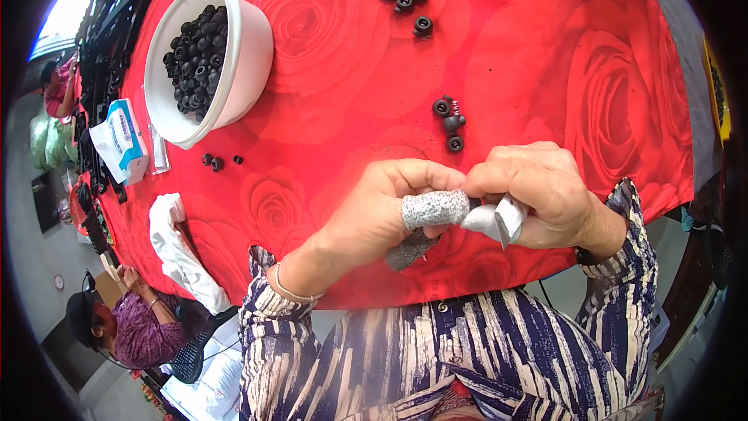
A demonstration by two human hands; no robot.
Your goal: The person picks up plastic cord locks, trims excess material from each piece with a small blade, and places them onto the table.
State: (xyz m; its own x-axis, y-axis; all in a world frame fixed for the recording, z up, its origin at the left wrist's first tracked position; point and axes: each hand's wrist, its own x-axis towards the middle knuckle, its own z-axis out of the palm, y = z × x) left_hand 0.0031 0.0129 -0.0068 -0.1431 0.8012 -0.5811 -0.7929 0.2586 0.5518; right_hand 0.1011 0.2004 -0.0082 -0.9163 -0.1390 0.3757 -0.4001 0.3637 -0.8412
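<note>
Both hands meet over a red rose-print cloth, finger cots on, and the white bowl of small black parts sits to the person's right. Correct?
Not quite. In the head view the white bowl of small black parts sits to the person's left, not right. The rest holds: left hand and right hand meet over the red rose-print cloth, with grey finger cots on.

Bowl (234, 70) (left) blocks; centre open
</note>
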